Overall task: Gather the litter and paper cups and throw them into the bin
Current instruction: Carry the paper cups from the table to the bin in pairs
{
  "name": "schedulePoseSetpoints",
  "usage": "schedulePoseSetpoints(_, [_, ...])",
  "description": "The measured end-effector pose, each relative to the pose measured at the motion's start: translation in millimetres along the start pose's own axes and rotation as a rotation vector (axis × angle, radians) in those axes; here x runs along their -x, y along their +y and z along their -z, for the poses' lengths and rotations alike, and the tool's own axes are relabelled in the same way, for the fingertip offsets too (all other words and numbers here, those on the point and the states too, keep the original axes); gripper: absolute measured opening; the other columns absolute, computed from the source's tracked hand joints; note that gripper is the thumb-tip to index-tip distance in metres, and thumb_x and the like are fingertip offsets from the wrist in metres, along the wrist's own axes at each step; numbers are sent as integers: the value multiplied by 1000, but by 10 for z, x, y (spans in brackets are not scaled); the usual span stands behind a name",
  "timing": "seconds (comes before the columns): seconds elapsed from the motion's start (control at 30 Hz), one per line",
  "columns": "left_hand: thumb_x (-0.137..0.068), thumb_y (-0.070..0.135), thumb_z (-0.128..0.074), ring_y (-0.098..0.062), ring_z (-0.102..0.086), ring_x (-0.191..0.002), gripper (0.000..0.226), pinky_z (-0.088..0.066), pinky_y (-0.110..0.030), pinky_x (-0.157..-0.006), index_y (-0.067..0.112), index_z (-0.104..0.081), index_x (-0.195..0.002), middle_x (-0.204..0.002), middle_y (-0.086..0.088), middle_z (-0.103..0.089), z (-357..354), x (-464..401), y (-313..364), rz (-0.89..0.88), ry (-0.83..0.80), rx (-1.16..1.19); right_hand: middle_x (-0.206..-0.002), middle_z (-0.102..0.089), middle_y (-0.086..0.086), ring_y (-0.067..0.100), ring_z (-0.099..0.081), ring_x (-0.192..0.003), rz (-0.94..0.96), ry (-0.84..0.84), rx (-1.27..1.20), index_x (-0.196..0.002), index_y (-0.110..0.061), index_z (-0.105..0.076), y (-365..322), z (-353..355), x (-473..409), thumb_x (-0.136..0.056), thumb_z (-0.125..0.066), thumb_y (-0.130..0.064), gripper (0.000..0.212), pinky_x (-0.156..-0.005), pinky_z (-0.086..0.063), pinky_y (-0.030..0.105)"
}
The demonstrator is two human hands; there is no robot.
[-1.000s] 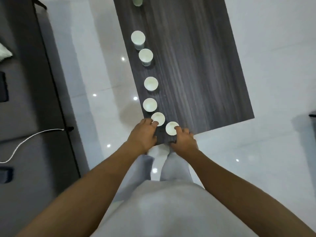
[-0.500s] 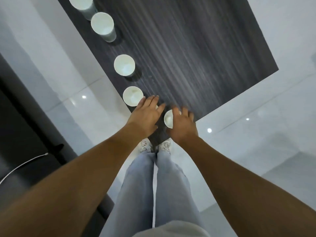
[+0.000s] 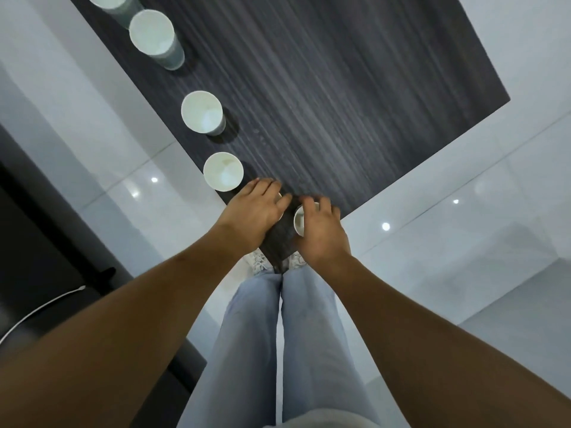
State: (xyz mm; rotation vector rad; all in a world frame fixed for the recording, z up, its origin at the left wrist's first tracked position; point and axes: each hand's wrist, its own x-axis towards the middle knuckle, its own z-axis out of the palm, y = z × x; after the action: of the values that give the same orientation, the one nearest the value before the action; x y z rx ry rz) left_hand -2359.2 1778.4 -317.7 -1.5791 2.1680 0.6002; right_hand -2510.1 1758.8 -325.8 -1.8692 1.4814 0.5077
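Several white paper cups stand in a row along the left edge of the dark wood table (image 3: 340, 88); the open ones include a far cup (image 3: 151, 37), a middle cup (image 3: 202, 111) and a near cup (image 3: 223, 171). My left hand (image 3: 253, 208) lies over another cup at the table's near corner, fingers draped across its top, so only a sliver of its rim (image 3: 281, 211) shows. Beside it, my right hand (image 3: 321, 233) curls around the nearest paper cup (image 3: 299, 222), thumb at its rim. No bin or other litter is in view.
Glossy white floor tiles (image 3: 432, 242) surround the table. Dark furniture (image 3: 46, 242) stands at the left with a white cable (image 3: 37, 313) lying on it. My legs in light jeans (image 3: 278, 335) stand at the table's near corner.
Both hands have settled on the two nearest cups: the left now covers its cup and the right has wrapped around its cup. The view has dropped closer to the table.
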Motion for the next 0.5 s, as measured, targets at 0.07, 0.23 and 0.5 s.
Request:
schedulePoseSetpoints(0.07, [-83, 15, -68, -27, -27, -139, 76, -24, -36, -115, 18, -25, -145, -149, -10, -30, 128, 104, 46, 52, 5, 54, -144, -36, 8, 30, -38, -129, 5, 3, -7, -140, -22, -35, -33, 125, 96, -79, -77, -23, 74, -99, -45, 39])
schedulePoseSetpoints(0.23, [-81, 13, -70, -26, -37, -131, 69, -38, -37, -105, 17, -35, -140, -142, -8, -39, 618, 616, 122, 277, 1, 261, -142, -37, 11, 33, -38, -129, 60, -54, 35, -139, -18, -36, -324, 616, 507, -81, -75, -19, 70, -98, -45, 42])
schedulePoseSetpoints(0.5, [-83, 17, -69, -29, -40, -126, 74, -45, -37, -96, 15, -29, -144, -140, -10, -40, 1096, 1729, -187, 563, 35, 443, -139, -38, 11, 32, -36, -128, 220, -150, 191, -137, -18, -38, -1281, 1110, 1046, -79, -74, -20, 67, -95, -45, 45])
